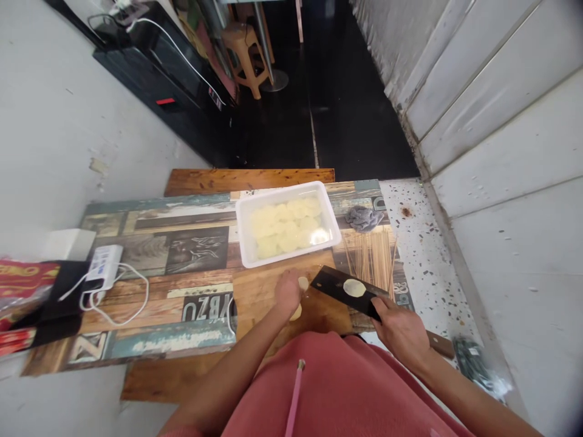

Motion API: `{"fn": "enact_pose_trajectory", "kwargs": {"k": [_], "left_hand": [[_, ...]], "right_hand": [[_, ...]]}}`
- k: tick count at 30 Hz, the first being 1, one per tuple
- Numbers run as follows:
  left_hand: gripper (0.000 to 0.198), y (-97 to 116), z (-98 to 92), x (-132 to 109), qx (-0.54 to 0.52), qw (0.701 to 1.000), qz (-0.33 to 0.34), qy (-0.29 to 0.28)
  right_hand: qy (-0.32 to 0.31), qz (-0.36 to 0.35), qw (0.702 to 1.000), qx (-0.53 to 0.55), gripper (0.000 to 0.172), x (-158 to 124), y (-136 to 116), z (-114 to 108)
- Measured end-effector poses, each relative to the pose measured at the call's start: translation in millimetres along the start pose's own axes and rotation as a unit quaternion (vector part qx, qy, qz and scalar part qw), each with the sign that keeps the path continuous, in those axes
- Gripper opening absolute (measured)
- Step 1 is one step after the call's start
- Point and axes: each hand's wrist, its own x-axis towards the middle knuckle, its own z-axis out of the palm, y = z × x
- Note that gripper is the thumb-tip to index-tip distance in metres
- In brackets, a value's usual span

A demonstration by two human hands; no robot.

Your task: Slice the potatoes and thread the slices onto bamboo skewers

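The right grip, just off the board's right side, is clasped round the handle of a cleaver, and the fingers hide most of that handle. The blade reaches over the right part of the cutting board, with a pale slice lying flat against its face. The left grip is at the middle of the board, fingers bent down by a pale yellow piece; the hand covers part of it, so I cannot tell whether they clasp it or only press. A second pale piece peeks out below that palm, partly covered. The board's near edge disappears behind a red top

Just beyond the board, a white tub holds many pale slices, their outlines washed out and one corner lost in glare. On the patterned desk, thin sticks lie right of the board, partly covered by the cleaver and hand, with a crumpled grey cloth beyond them. A wooden handle shows farther right of the board, its other end hidden by the forearm. Well left of the board, a red packet is cut off by the view's edge
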Motion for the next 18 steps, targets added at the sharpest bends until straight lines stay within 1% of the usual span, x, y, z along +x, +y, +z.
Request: {"fn": "enact_pose_trajectory", "kwargs": {"k": [2, 4, 6, 7, 8, 9, 11, 12, 13, 14, 15, 16, 17, 18], "left_hand": [[0.017, 2.4, -2.7, -4.2, -0.033, 0.999, 0.014, -0.014], [0.012, 4.1, -10.0, -10.0, -0.077, 0.996, 0.041, -0.021], [0.005, 4.5, -23.8, -12.2, -0.123, 0.99, 0.064, -0.008], [0.003, 3.7, -33.3, -10.8, -0.149, 0.987, 0.067, 0.009], [0.006, 2.4, -44.2, -7.8, -0.178, 0.982, 0.061, 0.035], [0.01, 0.8, -56.0, -3.4, -0.208, 0.974, 0.044, 0.073], [0.021, -1.5, -78.8, 6.1, -0.263, 0.947, 0.011, 0.183], [0.026, -1.1, -88.2, 9.2, -0.267, 0.933, 0.005, 0.24], [0.03, 1.0, -95.5, 10.0, -0.256, 0.925, 0.02, 0.282], [0.032, 4.9, -100.3, 8.2, -0.236, 0.924, 0.062, 0.294], [0.033, 10.7, -102.8, 3.7, -0.212, 0.929, 0.128, 0.275], [0.034, 17.8, -103.1, -3.0, -0.189, 0.933, 0.209, 0.225], [0.035, 25.6, -101.7, -11.1, -0.167, 0.927, 0.299, 0.15], [0.037, 33.4, -99.2, -19.5, -0.152, 0.916, 0.359, 0.091]], "right_hand": [[0.009, 0.011, 1.0, -0.005, 0.012, -3.3, 3.9, 1.5], [0.021, 0.017, 1.0, -0.01, 0.011, -6.6, 8.4, 2.6], [0.04, 0.017, 0.999, -0.015, 0.011, -9.4, 12.6, 2.8], [0.051, 0.015, 0.998, -0.017, 0.011, -10.3, 14.2, 2.3], [0.061, 0.013, 0.998, -0.021, 0.012, -10.5, 15.1, 1.2], [0.07, 0.01, 0.997, -0.024, 0.012, -9.9, 15.1, -0.5], [0.084, 0.002, 0.996, -0.03, 0.013, -5.7, 12.1, -5.6], [0.087, -0.004, 0.996, -0.033, 0.013, -2.0, 9.2, -8.9], [0.091, -0.01, 0.995, -0.037, 0.014, 2.4, 5.3, -12.2], [0.092, -0.017, 0.995, -0.041, 0.014, 7.4, 1.0, -15.4], [0.096, -0.025, 0.994, -0.047, 0.015, 12.5, -3.6, -18.2], [0.1, -0.035, 0.993, -0.054, 0.015, 17.5, -8.1, -20.5], [0.105, -0.047, 0.991, -0.062, 0.016, 22.1, -12.3, -22.3], [0.109, -0.059, 0.99, -0.07, 0.018, 26.0, -15.9, -23.6]]}}
